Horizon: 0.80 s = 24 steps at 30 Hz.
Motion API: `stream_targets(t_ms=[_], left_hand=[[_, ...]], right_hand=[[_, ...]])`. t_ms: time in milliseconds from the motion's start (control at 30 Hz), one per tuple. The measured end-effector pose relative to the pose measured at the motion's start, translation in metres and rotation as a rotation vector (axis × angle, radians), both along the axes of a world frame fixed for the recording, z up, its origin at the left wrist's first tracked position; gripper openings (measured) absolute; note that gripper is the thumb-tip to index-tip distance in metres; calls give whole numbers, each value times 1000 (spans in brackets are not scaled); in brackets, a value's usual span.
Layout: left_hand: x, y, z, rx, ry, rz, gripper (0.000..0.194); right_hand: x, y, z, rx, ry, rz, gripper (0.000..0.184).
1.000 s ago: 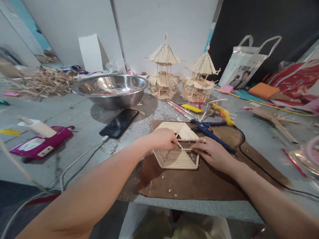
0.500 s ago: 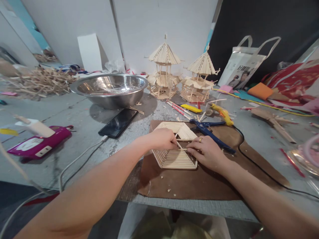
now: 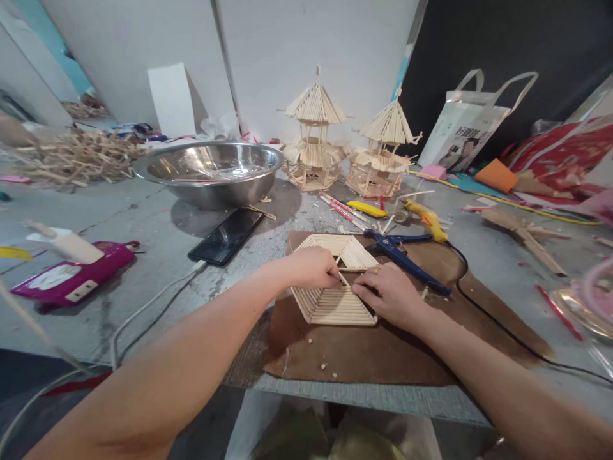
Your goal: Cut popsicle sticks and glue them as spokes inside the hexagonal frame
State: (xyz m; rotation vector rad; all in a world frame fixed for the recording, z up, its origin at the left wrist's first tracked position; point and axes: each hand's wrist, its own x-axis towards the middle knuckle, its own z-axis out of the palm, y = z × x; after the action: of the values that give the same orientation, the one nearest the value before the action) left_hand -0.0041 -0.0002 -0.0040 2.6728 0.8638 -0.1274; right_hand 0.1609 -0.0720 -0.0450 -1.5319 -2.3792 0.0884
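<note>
A flat hexagonal panel of thin wooden sticks [image 3: 332,305] lies on a brown mat [image 3: 383,348] at the table's near edge. My left hand [image 3: 311,267] rests on the panel's middle, fingers curled and pinching a short stick [image 3: 343,278]. My right hand [image 3: 390,295] meets it from the right, fingertips pressed together on the same stick. Both hands cover the panel's centre.
Blue pliers [image 3: 402,255] and a yellow glue gun [image 3: 427,220] with a black cord lie just beyond the mat. Two stick pagoda models [image 3: 316,137] [image 3: 385,150] stand behind. A steel bowl [image 3: 211,169], black phone [image 3: 227,236] and magenta case [image 3: 71,278] sit left.
My right hand slid left along the panel toward my left hand, so the fingertips of both now meet at the centre. My left hand stayed put.
</note>
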Motion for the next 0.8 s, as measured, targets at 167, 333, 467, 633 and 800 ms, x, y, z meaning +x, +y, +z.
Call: stream_targets(t_ms=[167, 333, 467, 633, 800], left_hand=[[0, -1, 1, -1, 11, -4, 23], [0, -1, 1, 1, 4, -3, 22], [0, -1, 0, 10, -2, -10, 22], [-1, 0, 0, 9, -9, -14, 23], [0, 2, 0, 3, -55, 13, 26]], right_hand=[[-2, 0, 1, -1, -15, -9, 26], [-2, 0, 1, -5, -6, -3, 25], [-2, -1, 0, -2, -2, -1, 25], [-1, 0, -1, -3, 22, -2, 24], [-1, 1, -2, -3, 61, 1, 23]])
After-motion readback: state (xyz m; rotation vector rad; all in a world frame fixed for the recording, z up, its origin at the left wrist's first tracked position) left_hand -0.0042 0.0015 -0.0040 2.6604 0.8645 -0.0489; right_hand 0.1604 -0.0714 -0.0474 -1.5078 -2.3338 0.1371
